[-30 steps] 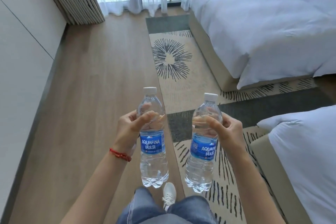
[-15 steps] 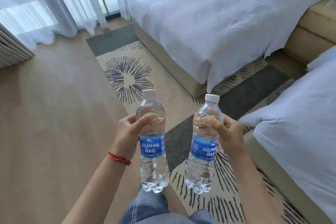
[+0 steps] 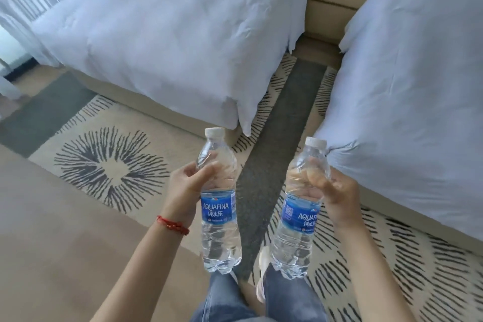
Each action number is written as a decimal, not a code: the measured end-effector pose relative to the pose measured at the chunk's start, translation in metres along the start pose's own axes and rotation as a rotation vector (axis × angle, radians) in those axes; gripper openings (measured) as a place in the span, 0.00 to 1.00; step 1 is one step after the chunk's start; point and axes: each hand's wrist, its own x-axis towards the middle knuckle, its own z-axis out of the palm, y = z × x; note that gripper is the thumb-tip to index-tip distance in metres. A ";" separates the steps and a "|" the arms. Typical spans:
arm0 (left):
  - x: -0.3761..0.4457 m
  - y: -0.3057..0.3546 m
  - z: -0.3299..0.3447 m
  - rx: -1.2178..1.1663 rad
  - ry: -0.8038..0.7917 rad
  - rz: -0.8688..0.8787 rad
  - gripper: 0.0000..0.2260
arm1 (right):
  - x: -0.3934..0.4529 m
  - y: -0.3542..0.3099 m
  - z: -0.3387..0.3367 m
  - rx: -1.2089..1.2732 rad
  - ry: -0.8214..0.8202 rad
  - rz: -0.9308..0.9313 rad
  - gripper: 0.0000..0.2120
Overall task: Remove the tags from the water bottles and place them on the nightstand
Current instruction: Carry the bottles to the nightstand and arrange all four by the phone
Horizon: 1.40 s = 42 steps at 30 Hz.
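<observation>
In front of you, your left hand (image 3: 187, 189) wraps its fingers round the upper body of the left bottle (image 3: 220, 206), upright above the patterned rug (image 3: 109, 165). Just beside it, your right hand (image 3: 333, 195) grips the right bottle (image 3: 298, 219), slightly tilted. Between the two beds, the nightstand (image 3: 337, 0) sits well apart, ahead.
</observation>
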 end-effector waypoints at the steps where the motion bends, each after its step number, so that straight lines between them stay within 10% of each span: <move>1: 0.011 0.002 0.008 0.009 -0.016 -0.007 0.19 | 0.006 -0.001 -0.004 -0.001 0.032 0.006 0.14; 42: 0.687 0.168 0.357 0.214 -0.385 0.043 0.09 | 0.685 -0.058 -0.122 -0.225 0.475 0.103 0.08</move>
